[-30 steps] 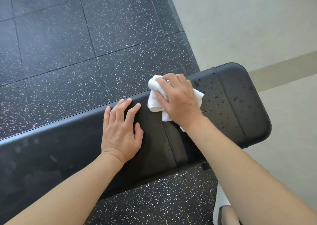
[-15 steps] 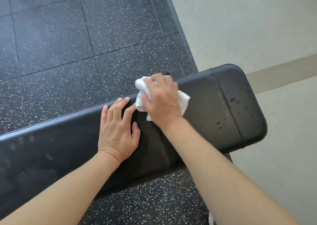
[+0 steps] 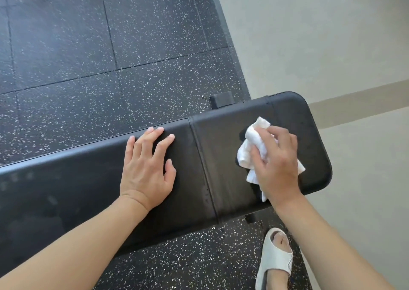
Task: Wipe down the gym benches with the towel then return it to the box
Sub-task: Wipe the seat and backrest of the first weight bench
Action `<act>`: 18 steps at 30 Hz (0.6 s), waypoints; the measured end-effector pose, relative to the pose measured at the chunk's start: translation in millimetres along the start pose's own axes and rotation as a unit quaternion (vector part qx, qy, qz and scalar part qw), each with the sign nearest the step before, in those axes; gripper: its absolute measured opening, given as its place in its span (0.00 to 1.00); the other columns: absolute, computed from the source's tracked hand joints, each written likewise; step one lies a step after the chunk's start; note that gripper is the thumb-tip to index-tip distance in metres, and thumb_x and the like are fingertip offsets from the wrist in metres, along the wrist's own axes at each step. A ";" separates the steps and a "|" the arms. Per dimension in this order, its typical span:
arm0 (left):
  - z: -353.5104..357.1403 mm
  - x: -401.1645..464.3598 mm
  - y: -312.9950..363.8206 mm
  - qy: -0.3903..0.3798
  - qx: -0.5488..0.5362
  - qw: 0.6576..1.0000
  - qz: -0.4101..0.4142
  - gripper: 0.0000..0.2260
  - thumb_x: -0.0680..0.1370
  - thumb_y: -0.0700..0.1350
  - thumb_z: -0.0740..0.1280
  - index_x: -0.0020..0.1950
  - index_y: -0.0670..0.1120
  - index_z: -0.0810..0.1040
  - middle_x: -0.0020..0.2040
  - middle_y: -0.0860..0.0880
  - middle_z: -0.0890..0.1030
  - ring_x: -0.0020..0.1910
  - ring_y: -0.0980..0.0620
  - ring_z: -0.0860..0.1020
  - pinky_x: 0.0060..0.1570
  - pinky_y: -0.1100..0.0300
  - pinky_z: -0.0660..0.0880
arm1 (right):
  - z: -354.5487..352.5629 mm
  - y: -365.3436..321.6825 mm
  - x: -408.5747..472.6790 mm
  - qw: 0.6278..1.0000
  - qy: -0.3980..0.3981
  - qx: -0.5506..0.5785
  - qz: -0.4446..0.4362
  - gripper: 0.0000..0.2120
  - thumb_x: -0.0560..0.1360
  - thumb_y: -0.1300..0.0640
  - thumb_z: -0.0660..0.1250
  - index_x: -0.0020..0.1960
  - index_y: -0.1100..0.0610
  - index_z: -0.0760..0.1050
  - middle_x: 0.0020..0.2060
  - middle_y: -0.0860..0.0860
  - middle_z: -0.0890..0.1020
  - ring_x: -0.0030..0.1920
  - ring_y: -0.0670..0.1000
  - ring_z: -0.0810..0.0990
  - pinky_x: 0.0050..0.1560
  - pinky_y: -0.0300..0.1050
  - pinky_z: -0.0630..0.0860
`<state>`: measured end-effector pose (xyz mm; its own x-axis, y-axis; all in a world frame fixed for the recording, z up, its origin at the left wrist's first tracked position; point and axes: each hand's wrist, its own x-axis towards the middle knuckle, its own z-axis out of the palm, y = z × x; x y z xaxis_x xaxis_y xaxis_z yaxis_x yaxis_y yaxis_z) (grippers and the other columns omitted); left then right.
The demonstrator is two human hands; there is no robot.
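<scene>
Swept from the seam out to the bench's end pad, the right hand (image 3: 277, 163) presses a bunched white towel (image 3: 254, 148) onto the black gym bench (image 3: 88, 179)
Left hand (image 3: 147, 168) lies flat and released, bracing; loose towel corners could smear missed drops or slip off the rounded end, and no box is in view

White towel (image 3: 252, 148), black bench (image 3: 88, 179), speckled floor (image 3: 66, 57)

bench (image 3: 221, 157): smooth black vinyl, slight sheen | towel (image 3: 252, 148): white cloth | floor (image 3: 110, 46): speckled rubber
</scene>
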<state>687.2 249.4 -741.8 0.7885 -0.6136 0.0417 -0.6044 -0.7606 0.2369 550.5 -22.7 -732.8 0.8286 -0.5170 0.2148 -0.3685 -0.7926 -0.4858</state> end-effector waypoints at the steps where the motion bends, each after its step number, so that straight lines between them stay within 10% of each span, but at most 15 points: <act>1: 0.0 -0.3 0.4 0.001 -0.001 1.000 0.000 0.25 0.77 0.50 0.60 0.75 0.49 0.71 0.76 0.45 0.69 0.78 0.40 0.66 0.80 0.37 0.55 | 3.0 -9.3 -13.3 1.000 -0.007 0.009 -0.011 0.15 0.81 0.53 0.66 0.67 0.52 0.79 0.62 0.50 0.74 0.57 0.55 0.71 0.59 0.54 0.75; 18: 2.8 -0.6 -3.3 -0.024 0.000 1.000 0.004 0.26 0.77 0.50 0.61 0.76 0.49 0.70 0.78 0.45 0.66 0.80 0.41 0.63 0.80 0.36 0.53 | 76.7 -115.4 62.7 0.990 -0.084 -0.007 -0.113 0.14 0.79 0.50 0.69 0.62 0.53 0.81 0.60 0.49 0.82 0.62 0.55 0.79 0.61 0.52 0.71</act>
<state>688.4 251.7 -745.3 0.7770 -0.6295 -0.0038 -0.6110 -0.7556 0.2361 677.3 61.1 -728.2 0.9488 -0.2648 0.1722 -0.1695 -0.8869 -0.4297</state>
